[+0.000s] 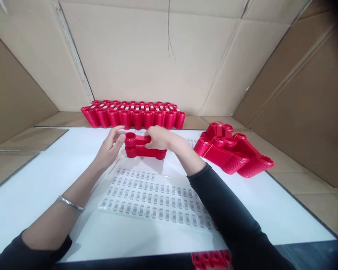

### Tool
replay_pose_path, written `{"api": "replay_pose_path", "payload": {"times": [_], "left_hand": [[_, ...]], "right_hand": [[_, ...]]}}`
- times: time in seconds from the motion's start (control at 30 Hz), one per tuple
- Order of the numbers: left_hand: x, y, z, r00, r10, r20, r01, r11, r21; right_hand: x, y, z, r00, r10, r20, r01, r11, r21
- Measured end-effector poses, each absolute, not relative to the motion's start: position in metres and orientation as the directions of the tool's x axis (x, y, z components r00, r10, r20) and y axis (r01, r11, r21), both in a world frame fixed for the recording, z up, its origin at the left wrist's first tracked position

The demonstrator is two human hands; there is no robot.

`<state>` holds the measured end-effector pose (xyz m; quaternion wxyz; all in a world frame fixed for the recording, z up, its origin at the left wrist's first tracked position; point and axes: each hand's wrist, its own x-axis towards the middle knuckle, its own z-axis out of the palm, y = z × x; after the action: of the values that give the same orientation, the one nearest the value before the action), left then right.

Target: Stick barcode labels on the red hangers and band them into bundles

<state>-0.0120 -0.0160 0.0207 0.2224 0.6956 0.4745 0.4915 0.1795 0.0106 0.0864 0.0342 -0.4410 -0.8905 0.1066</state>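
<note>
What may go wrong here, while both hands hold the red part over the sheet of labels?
1. The right hand grips the red part and the left hand only pinches its ring end, so it may slip onto the second part below.
2. The right sleeve passes over the label sheet and may drag or crease it.
3. The leaning stack at the right could slide if bumped.
</note>
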Motion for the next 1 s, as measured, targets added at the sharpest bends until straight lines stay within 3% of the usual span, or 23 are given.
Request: {"api": "replay_pose_path", "payload": {"times": [0.17, 0.33, 0.47, 0.53, 0.63, 0.8, 0.9, 1.0], "left_hand": [[0.0, -0.024, 0.026, -0.058, 0.856, 0.514, 0.294, -0.478, 0.828], [0.009, -0.031, 0.037, -0.054, 0.901, 0.431, -0.062, -0.434, 0.899], [0.013, -0.036, 0.046, -0.143, 0.912, 0.384, -0.103, -0.4, 0.911], [0.012, -0.036, 0.048, -0.195, 0.906, 0.375, -0.093, -0.398, 0.912], [0.008, -0.035, 0.048, -0.219, 0.892, 0.396, -0.104, -0.425, 0.899], [0.01, -0.039, 0.047, -0.185, 0.908, 0.377, -0.04, -0.39, 0.92], [0.018, -0.047, 0.047, -0.113, 0.918, 0.379, -0.011, -0.383, 0.924], [0.027, -0.052, 0.044, -0.011, 0.898, 0.44, -0.059, -0.44, 0.896]], "right_hand": [[0.181, 0.002, 0.099, -0.627, 0.772, 0.103, 0.738, 0.631, -0.24], [0.175, -0.011, 0.102, -0.641, 0.747, 0.178, 0.721, 0.665, -0.196], [0.172, -0.019, 0.107, -0.654, 0.73, 0.198, 0.699, 0.683, -0.213], [0.178, -0.023, 0.114, -0.676, 0.716, 0.172, 0.661, 0.693, -0.287], [0.198, -0.03, 0.125, -0.731, 0.678, 0.074, 0.565, 0.662, -0.493], [0.231, -0.034, 0.121, -0.77, 0.624, -0.131, 0.467, 0.412, -0.783], [0.235, -0.034, 0.113, -0.734, 0.645, -0.211, 0.484, 0.28, -0.829], [0.236, -0.036, 0.11, -0.673, 0.705, -0.224, 0.545, 0.268, -0.794]]}}
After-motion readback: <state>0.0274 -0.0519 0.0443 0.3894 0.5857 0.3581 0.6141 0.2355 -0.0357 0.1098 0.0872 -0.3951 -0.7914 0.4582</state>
